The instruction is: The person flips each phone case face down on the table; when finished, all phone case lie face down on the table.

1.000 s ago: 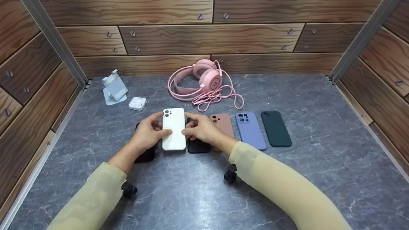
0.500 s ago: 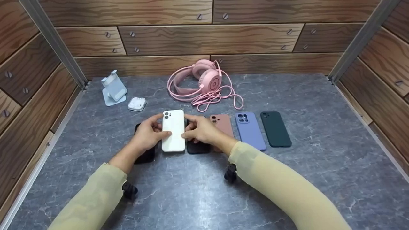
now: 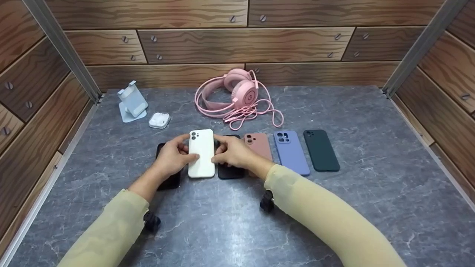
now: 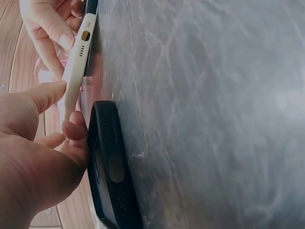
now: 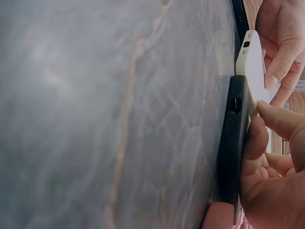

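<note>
Hands meet over a white phone case (image 3: 201, 154), camera cutouts at its far end, back face up. Left hand (image 3: 171, 157) grips its left edge, thumb on top and fingers curled under; right hand (image 3: 233, 152) grips its right edge the same way, so each grip is clenched on the case. Wrist views show the case lifted at its near end, tilted off the grey marble tabletop (image 3: 237, 222), charging port visible (image 4: 86, 36).

Under the left grip lies a black case (image 3: 169, 178), flat on the tabletop; left wrist view shows it just below the curled fingers (image 4: 75, 131). Under the right grip lies a second black case (image 3: 230, 172), the right palm resting against it in the right wrist view (image 5: 232, 143).

Right of the right grip, in a row: pink case (image 3: 259, 145), lavender case (image 3: 291, 152), dark green case (image 3: 321, 150). Beyond both grips: pink headphones (image 3: 237, 97) with coiled cable. Beyond the left grip: white earbud case (image 3: 159, 120) and a phone stand (image 3: 132, 102).
</note>
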`<state>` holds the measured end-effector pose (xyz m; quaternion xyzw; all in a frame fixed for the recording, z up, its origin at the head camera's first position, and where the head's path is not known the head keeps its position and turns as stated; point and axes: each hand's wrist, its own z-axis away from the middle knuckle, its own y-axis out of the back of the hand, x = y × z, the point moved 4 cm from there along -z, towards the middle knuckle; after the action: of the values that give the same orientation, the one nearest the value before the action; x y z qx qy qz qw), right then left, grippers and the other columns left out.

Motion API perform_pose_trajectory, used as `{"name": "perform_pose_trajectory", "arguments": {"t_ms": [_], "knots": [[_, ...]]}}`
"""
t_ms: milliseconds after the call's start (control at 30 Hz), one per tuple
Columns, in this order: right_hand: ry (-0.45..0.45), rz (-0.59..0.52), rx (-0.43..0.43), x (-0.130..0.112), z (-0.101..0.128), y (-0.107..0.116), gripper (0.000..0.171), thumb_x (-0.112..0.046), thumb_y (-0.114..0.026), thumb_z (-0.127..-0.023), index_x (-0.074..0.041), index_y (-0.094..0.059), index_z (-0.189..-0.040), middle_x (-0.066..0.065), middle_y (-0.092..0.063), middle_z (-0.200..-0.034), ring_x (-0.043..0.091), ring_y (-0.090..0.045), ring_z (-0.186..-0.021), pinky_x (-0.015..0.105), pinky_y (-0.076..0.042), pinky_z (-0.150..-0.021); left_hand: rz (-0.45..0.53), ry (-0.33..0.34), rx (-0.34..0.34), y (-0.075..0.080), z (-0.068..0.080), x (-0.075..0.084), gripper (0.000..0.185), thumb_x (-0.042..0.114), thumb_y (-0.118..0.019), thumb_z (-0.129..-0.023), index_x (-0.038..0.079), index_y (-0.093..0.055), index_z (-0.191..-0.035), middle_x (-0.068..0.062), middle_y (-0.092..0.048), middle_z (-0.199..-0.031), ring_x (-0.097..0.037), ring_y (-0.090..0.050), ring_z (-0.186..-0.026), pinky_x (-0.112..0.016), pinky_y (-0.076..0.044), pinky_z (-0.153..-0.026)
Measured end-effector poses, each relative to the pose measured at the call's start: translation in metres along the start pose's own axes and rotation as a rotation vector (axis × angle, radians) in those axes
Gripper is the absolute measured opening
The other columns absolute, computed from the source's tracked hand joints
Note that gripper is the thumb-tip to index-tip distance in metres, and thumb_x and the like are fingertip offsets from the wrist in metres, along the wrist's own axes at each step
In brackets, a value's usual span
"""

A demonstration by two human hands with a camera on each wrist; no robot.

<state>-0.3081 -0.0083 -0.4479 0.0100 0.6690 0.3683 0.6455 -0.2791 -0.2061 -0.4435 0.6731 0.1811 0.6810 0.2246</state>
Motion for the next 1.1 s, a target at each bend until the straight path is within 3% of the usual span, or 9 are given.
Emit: {"name": "perform_pose_trajectory", "arguments": {"t_ms": [333,533,733,1100], "knots": [[-0.004,0.006,0.001,0.0012,-0.0011,-0.0015,0.085,-0.013,-0.083,-0.077,-0.018,-0.040,-0.150,0.000,-0.065,-0.076,0.012,-0.059,-0.059,0.026,-0.048,-0.047,-0.039,0.004,-0.003,-0.0012,-0.0014,-0.0002,0.072,0.012,-0.078,-0.080,0.004,-0.045,-0.144,-0.011,-0.059,-0.095,-0.020,-0.055,-0.079,-0.027,-0.048,-0.066],[-0.018,0.032,-0.011,0.0014,-0.0012,-0.0022,0.081,-0.014,-0.083,-0.078,-0.014,-0.043,-0.148,-0.001,-0.064,-0.076,0.010,-0.057,-0.058,0.025,-0.048,-0.048,-0.101,0.021,-0.019,-0.0023,-0.0002,-0.0001,0.072,0.015,-0.077,-0.082,0.004,-0.043,-0.145,-0.013,-0.059,-0.105,-0.021,-0.056,-0.083,-0.030,-0.049,-0.069],[-0.001,0.103,-0.015,0.0006,-0.0019,-0.0033,0.071,-0.015,-0.082,-0.079,-0.009,-0.051,-0.142,-0.003,-0.063,-0.077,0.009,-0.053,-0.054,0.023,-0.047,-0.048,-0.154,-0.028,-0.028,-0.0063,0.0000,0.0028,0.065,0.015,-0.075,-0.082,0.002,-0.050,-0.140,-0.014,-0.064,-0.111,-0.022,-0.057,-0.088,-0.034,-0.049,-0.075],[0.026,0.111,-0.020,0.0016,-0.0033,-0.0029,0.071,-0.015,-0.082,-0.078,-0.008,-0.051,-0.142,-0.001,-0.064,-0.079,0.010,-0.054,-0.053,0.025,-0.048,-0.047,-0.142,-0.036,-0.024,-0.0066,-0.0010,0.0030,0.060,0.012,-0.075,-0.081,0.001,-0.054,-0.136,-0.014,-0.064,-0.114,-0.022,-0.058,-0.086,-0.034,-0.050,-0.075]]}}
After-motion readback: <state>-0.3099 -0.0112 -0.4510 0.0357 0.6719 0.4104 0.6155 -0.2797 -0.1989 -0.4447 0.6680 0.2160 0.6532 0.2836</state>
